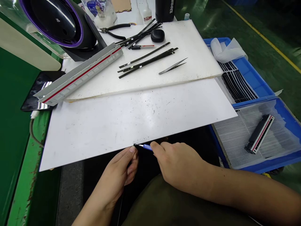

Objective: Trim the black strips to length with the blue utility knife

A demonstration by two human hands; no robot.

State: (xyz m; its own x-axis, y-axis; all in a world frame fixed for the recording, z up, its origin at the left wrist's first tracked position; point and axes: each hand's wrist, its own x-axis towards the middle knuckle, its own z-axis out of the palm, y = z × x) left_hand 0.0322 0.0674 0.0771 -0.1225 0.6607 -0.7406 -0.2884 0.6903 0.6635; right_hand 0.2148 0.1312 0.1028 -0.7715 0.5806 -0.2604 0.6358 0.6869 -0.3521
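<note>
At the front edge of the white board, my left hand is closed, with thumb and fingertips pinched on a small dark piece; most of it is hidden by the fingers. My right hand is wrapped round a slim tool with a ribbed blue handle and a thin metal shaft. The shaft's tip meets the dark piece just above my left thumb; its exact shape is too small to make out. Beyond, several thin black strips lie on a white foam pad beside tweezers.
Black-handled pliers, a pen and a small black case lie farther back. A fan and a long grey carton stand left. Blue trays at right hold black strips and a small box.
</note>
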